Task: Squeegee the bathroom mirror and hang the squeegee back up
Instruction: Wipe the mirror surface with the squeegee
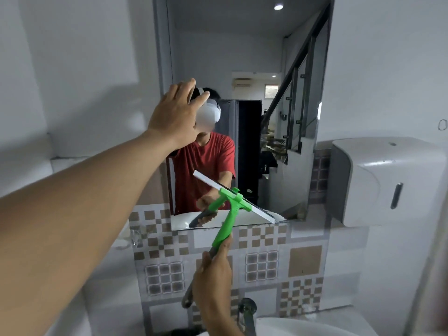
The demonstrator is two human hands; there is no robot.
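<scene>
The tall wall mirror (242,57) fills the middle of the head view. My right hand (213,275) grips the dark lower end of a green squeegee (229,219). Its white blade slants across the mirror's lower edge, from upper left down to lower right. My left hand (177,115) is raised with fingers spread, palm flat against the mirror's left side at about head height. The mirror reflects a person in a red shirt and both hands.
Patterned brown and grey tiles (261,265) cover the wall below the mirror. A white paper dispenser (388,180) hangs on the wall at right. A chrome tap (247,311) and white basin rim (303,326) sit at the bottom.
</scene>
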